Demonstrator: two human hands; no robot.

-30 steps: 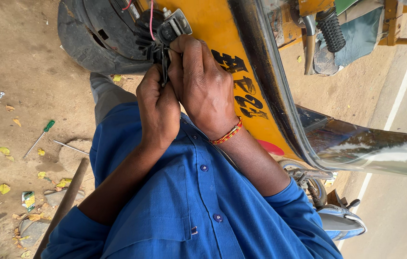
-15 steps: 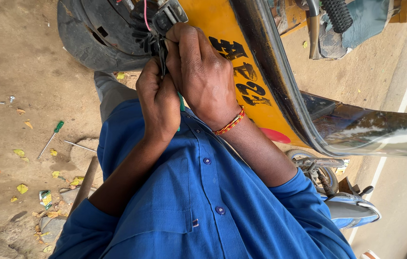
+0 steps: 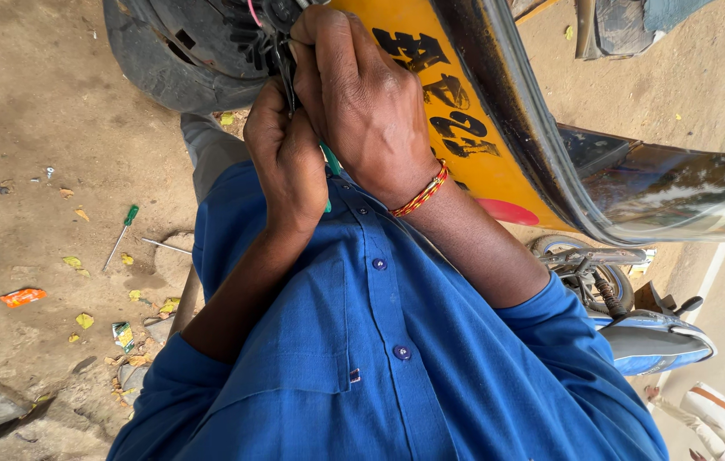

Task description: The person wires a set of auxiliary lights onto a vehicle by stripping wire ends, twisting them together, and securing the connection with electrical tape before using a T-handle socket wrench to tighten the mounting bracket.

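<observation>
A: Biggest thing up top is the yellow vehicle panel [image 3: 465, 128], black painted characters on it, dark trim down its edge.

B: And everything hangs off that panel. Left of it, a dark tyre [image 3: 166, 68] over bare dirt ground [image 3: 29, 128].

A: Below the panel, the blue shirt [image 3: 379, 358] fills the lower middle of the view, sleeves rolled.

B: Under the panel's right end, a parked motorcycle [image 3: 610, 282] with a blue body.

A: Now the hands. Right hand [image 3: 371, 102] lies against the panel's left edge, fingers curled tight round a dark bundle of wires [image 3: 281, 60], a red-and-gold thread band [image 3: 420, 191] on the wrist.

B: Left hand [image 3: 290, 162] sits just below and left of it, touching it, closed in a fist round a green-handled tool [image 3: 328, 166]. Only a sliver of green shows.

A: The tool's tip?

B: Hidden between the hands, cannot tell.

A: A pink wire [image 3: 253, 12] loops up at the panel's top-left corner.

B: Well left of the panel, on the dirt, a green-handled screwdriver [image 3: 120, 235], a thin metal rod [image 3: 166, 247] beside it, and an orange wrapper [image 3: 23, 296] lower down.
</observation>
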